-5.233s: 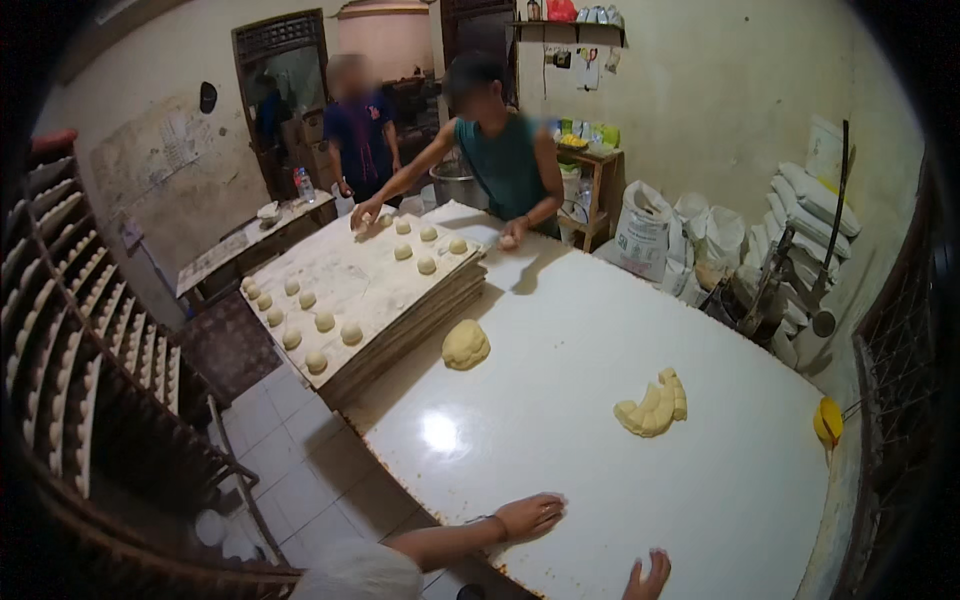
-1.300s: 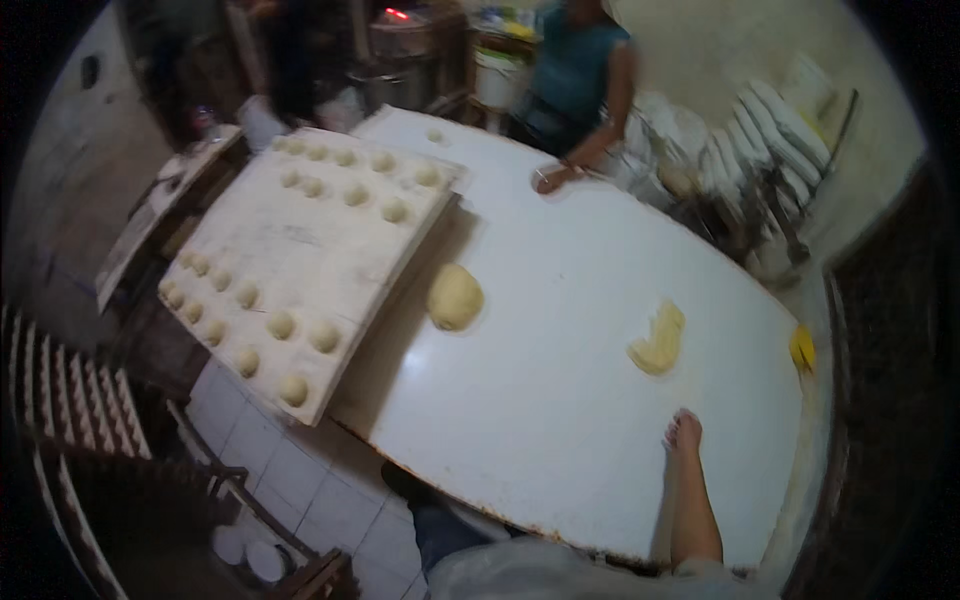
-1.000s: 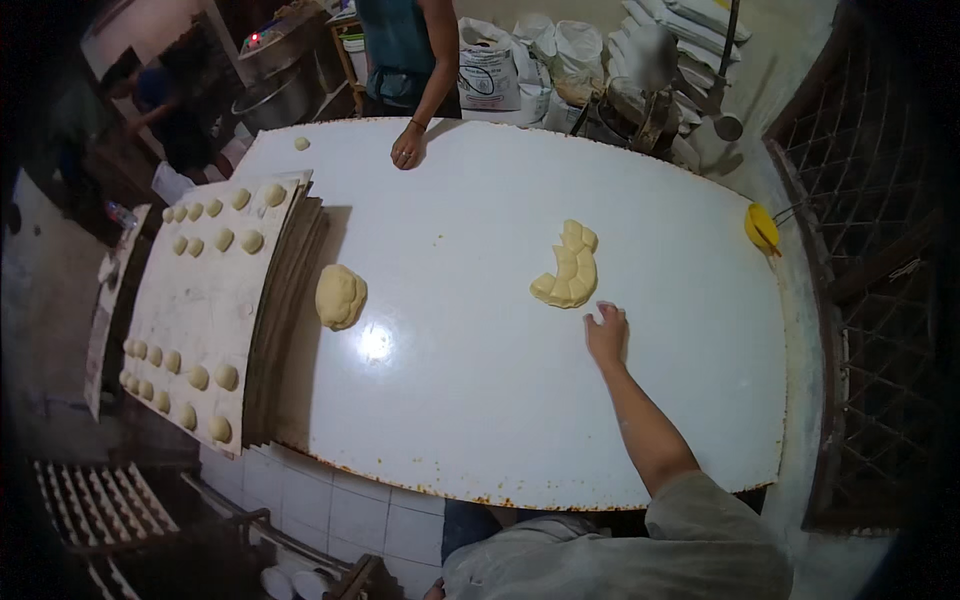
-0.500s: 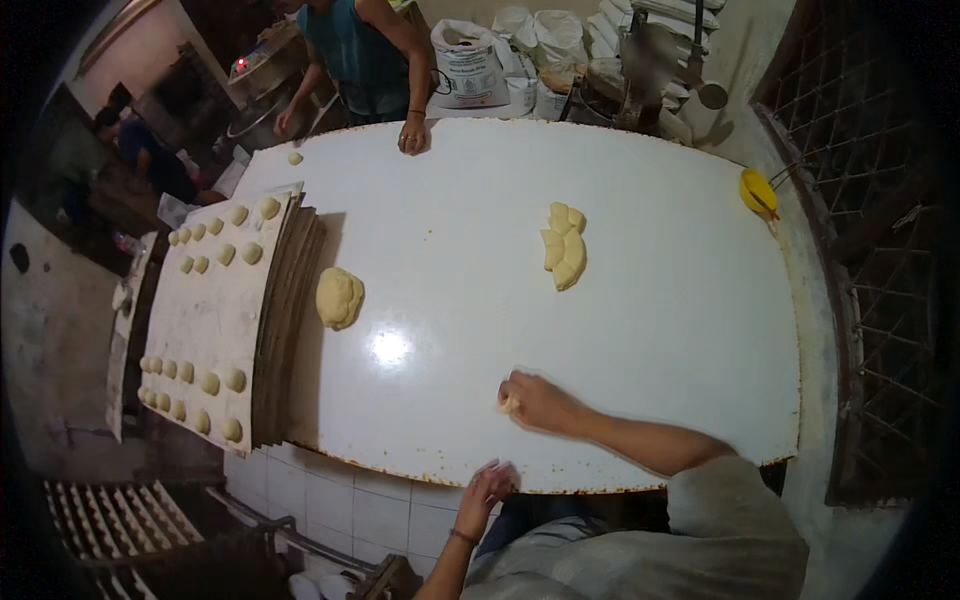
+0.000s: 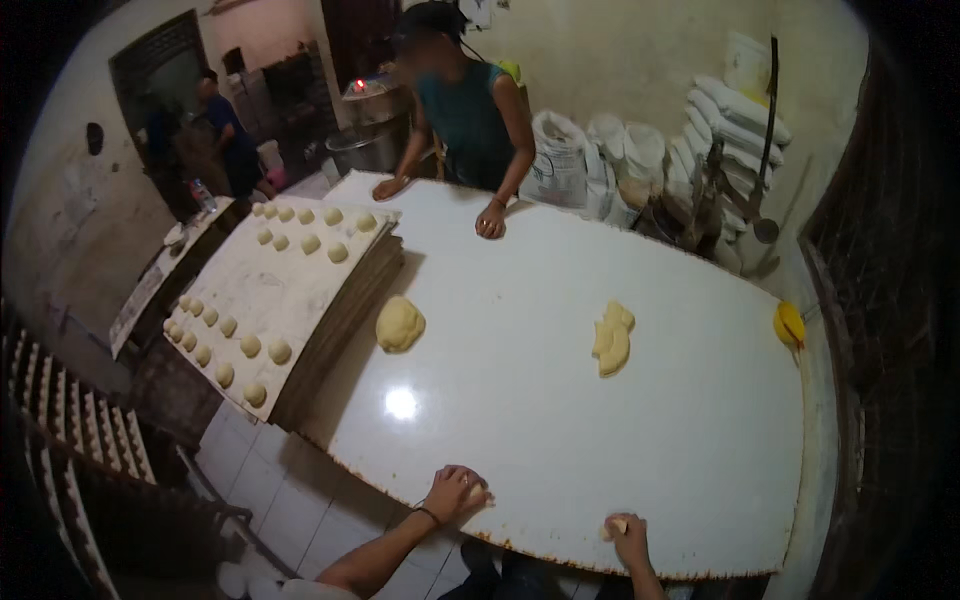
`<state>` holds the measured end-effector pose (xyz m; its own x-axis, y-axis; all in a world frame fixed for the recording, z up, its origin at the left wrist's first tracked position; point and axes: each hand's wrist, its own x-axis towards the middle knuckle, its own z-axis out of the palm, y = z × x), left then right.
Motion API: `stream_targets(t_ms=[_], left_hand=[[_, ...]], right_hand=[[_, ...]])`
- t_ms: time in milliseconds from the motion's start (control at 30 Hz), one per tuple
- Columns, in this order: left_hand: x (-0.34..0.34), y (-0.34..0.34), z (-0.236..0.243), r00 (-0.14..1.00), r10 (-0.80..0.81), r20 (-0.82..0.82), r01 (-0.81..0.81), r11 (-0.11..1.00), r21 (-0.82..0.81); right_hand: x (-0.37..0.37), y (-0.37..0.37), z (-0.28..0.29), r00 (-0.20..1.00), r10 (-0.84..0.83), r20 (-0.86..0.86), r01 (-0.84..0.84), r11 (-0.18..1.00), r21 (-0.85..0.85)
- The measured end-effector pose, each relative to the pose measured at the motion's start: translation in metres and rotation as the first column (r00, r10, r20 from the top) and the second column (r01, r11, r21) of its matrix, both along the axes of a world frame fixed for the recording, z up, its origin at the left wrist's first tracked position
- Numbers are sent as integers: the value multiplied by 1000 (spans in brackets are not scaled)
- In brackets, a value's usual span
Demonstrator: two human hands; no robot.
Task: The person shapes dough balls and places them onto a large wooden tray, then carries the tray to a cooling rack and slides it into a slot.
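At the near edge of the white table [image 5: 520, 400], my left hand [image 5: 452, 494] is cupped over a small piece of dough [image 5: 479, 491], part of which shows by the fingers. To its right, my right hand [image 5: 632, 543] is curled round another small dough piece [image 5: 618, 526], pressed against the tabletop. Farther in lies a torn, lumpy strip of yellowish dough [image 5: 612, 340]. A larger rounded dough lump [image 5: 400, 325] sits left of centre, beside a stack of boards [image 5: 335, 330]. Rows of dough balls [image 5: 280, 350] rest on the floury top board.
Across the table stands another person [image 5: 465, 130], both hands on its far edge. A yellow scoop [image 5: 788, 325] lies at the right edge. Filled sacks [image 5: 555, 160] line the back wall. Racked trays of dough pieces [image 5: 75, 410] stand at the lower left.
My left hand has come from the table's edge onto the top and now covers dough. My right hand is closer to the near edge. The view has tilted and turned; the other person's second hand is now on the table.
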<state>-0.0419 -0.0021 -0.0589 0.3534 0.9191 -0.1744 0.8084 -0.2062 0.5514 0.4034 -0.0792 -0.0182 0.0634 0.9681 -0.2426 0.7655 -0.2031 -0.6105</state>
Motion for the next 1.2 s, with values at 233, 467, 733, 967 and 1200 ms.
stream_targets(t_ms=[233,467,733,967,1200], left_hand=[[87,5,108,949,-245,197,185,942,282],[62,44,91,960,-132,248,64,962,264],[-1,-11,75,931,-119,344,140,989,-38],[46,-18,33,839,-360,407,176,889,423],[77,50,70,954,-88,286,-35,915,401]], right_hand=[[-111,34,33,933,250,259,-342,840,421],[-43,45,20,972,-140,191,40,892,450],[-36,-28,62,996,87,31,-92,909,406],[-51,-10,-21,974,175,147,-199,964,174],[-62,38,46,993,-59,101,-1,859,512]])
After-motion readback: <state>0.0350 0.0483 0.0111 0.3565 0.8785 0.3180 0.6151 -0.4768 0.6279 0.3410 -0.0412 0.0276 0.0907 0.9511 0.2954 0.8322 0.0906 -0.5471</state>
